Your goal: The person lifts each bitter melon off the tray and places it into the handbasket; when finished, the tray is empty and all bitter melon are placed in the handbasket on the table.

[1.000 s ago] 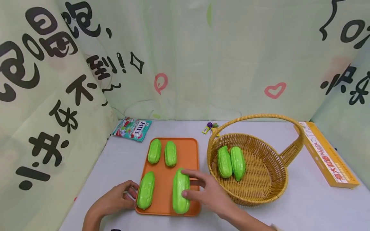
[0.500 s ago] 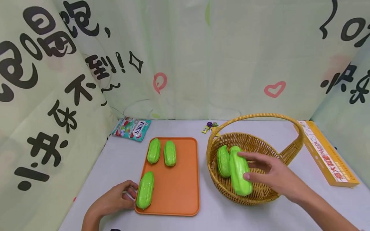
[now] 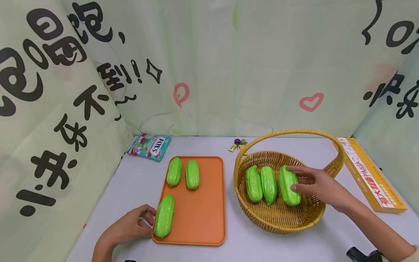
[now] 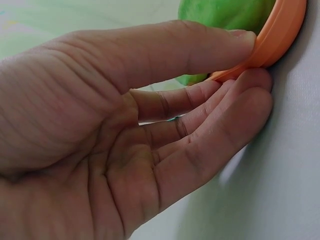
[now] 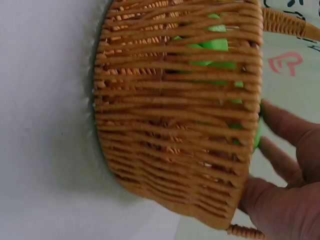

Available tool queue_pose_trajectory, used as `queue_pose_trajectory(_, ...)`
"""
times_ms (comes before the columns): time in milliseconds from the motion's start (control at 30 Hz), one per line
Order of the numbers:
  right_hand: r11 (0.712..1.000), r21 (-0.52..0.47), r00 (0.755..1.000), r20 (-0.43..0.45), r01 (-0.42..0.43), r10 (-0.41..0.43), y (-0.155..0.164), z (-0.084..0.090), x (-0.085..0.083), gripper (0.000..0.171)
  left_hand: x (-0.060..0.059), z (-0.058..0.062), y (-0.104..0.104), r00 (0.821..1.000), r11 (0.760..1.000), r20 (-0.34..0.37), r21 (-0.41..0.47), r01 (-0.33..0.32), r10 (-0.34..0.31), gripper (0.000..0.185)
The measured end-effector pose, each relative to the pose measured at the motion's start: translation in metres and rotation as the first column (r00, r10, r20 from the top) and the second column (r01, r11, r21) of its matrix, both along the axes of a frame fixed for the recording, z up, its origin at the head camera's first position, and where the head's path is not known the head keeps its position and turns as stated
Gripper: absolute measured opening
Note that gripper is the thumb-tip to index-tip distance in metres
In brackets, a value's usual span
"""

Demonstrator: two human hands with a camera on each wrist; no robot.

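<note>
Moved from orange tray (image 3: 206, 203) into woven wicker basket (image 3: 281, 222): glossy ridged green gourd (image 3: 289, 185), third beside two others, right hand (image 3: 322, 186) fingers curled on it. Left hand (image 3: 126, 227) pinches the tray's rim; three gourds remain there.

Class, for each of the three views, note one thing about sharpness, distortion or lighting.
Head view: even light, sharp, wide-angle bending at the edges. Left wrist view: left hand very close and soft, orange tray rim clear. Right wrist view: wicker basket weave sharp, right hand slightly blurred.
</note>
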State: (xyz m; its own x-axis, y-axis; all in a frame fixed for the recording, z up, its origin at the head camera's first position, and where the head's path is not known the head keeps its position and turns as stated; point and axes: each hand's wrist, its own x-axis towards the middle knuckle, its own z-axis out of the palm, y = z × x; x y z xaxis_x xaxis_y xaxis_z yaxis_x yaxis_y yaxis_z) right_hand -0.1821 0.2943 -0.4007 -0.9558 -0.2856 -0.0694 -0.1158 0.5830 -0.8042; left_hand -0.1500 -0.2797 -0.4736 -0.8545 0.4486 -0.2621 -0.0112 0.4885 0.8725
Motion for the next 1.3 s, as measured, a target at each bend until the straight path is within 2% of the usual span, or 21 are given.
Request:
queue_pose_trajectory(167, 0.998, 0.056, 1.0, -0.018, 0.0, 0.001, -0.006, -0.007, -0.008, 0.059, 0.0, 0.0, 0.0, 1.0, 1.0, -0.003, 0.009, 0.006, -0.006, 0.05)
queue_pose_trajectory(367, 0.995, 0.1, 1.0, 0.01, 0.001, -0.002, -0.007, -0.013, -0.017, 0.057, 0.0, 0.0, 0.001, 1.0, 1.0, -0.002, 0.011, 0.004, -0.004, 0.05)
queue_pose_trajectory(700, 0.998, 0.068, 0.997, 0.082, -0.002, -0.003, -0.009, -0.018, -0.025, 0.055, 0.0, 0.002, 0.002, 1.0, 1.0, 0.002, 0.006, 0.007, -0.007, 0.049)
queue_pose_trajectory(1100, 0.999, 0.041, 0.991, 0.134, 0.012, -0.017, -0.009, -0.019, -0.026, 0.055, 0.0, 0.001, 0.001, 1.0, 1.0, 0.002, 0.001, 0.003, -0.003, 0.048)
queue_pose_trajectory(1300, 0.992, 0.126, 0.998, 0.061, 0.016, -0.023, -0.011, -0.018, -0.021, 0.054, 0.001, 0.002, 0.0, 1.0, 1.0, -0.003, -0.003, 0.005, -0.005, 0.049)
